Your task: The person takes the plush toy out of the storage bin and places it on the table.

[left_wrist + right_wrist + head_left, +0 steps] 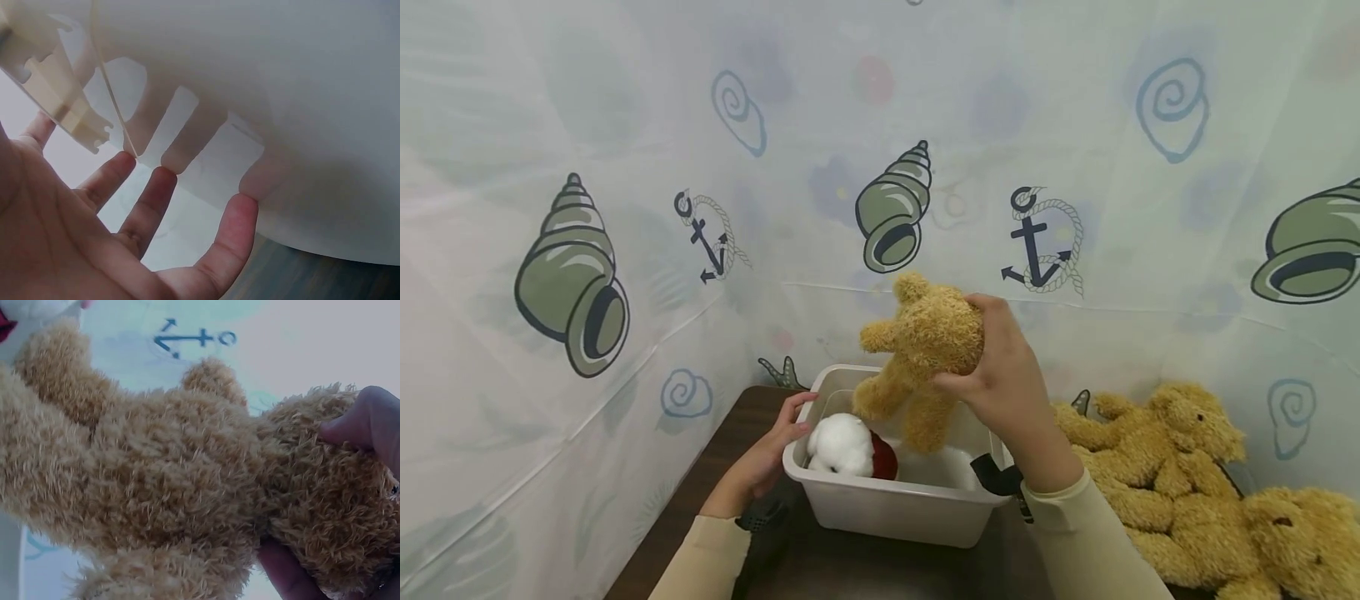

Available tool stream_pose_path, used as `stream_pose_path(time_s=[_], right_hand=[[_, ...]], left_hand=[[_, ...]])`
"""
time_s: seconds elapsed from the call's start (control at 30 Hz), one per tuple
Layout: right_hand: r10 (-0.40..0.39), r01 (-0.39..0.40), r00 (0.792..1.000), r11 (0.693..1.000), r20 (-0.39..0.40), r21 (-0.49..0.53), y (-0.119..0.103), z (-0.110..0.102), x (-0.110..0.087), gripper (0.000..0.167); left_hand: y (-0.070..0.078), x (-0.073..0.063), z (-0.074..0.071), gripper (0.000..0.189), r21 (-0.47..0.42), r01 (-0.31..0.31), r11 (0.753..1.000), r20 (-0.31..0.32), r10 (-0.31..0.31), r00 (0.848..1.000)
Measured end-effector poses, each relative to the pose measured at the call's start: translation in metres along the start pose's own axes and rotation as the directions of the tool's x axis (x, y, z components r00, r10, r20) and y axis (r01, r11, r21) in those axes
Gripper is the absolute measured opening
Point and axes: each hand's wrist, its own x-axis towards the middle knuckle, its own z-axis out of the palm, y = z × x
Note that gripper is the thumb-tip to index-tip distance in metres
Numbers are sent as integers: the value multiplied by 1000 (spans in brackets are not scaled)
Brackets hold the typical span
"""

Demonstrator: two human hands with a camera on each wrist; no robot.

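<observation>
My right hand [1006, 379] grips a curly golden-brown teddy bear [936, 329] by its head, its legs hanging down into a white plastic bin [895, 498]. Up close in the right wrist view, thumb and fingers hold the bear's head [325, 494] from both sides, with its body [169, 469] stretching to the left. My left hand [767, 454] is at the bin's left side. Its spread fingertips touch the smooth outer wall [300, 94] in the left wrist view. Inside the bin, a white fluffy plush [842, 446] with a dark red part lies at the left.
To the right, several more golden teddy bears [1195, 500] lie piled together. The bin stands on a dark wooden table [700, 492]. A pale curtain [820, 100] printed with shells and anchors hangs behind and to the left.
</observation>
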Motion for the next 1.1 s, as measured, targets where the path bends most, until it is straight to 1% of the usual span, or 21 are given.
stream_pose_path(time_s=[0.1,0.23,0.37,0.47,0.5,0.6,0.77,0.93,0.97,1.1], right_hand=[[-1,3,999,999,-47,34,4,-15,-2,102],[-50,58,991,996,-121,69,7,-34,-5,100],[-126,140,975,988,-186,64,9,-49,-11,104],[-144,160,969,985,-201,68,11,-56,-17,107],[-143,160,969,985,-202,70,11,-59,-19,108],[-112,125,971,991,-209,49,12,-67,-24,110],[-59,66,966,998,-253,18,22,-90,-32,112],[-59,68,962,997,-265,24,41,-112,-38,115],[-49,57,962,998,-268,22,46,-116,-39,114],[41,-29,958,999,-283,46,64,-133,-41,112]], left_hand=[[0,1,1,57,5,10,1000,-15,-10,1000],[0,3,2,58,13,12,1000,-25,-12,1000],[-1,4,2,59,18,9,1000,-25,-9,1000],[-1,4,1,60,24,7,1000,-23,-6,1000],[-2,4,0,60,25,6,1000,-23,-6,1000],[-3,5,0,59,21,7,1000,-20,-7,1000],[-1,8,5,60,14,14,1000,-29,-14,999],[-2,12,8,61,12,13,1000,-47,-13,999],[-3,13,8,61,12,13,1000,-52,-13,999],[-5,14,9,60,13,18,1000,-67,-17,998]])
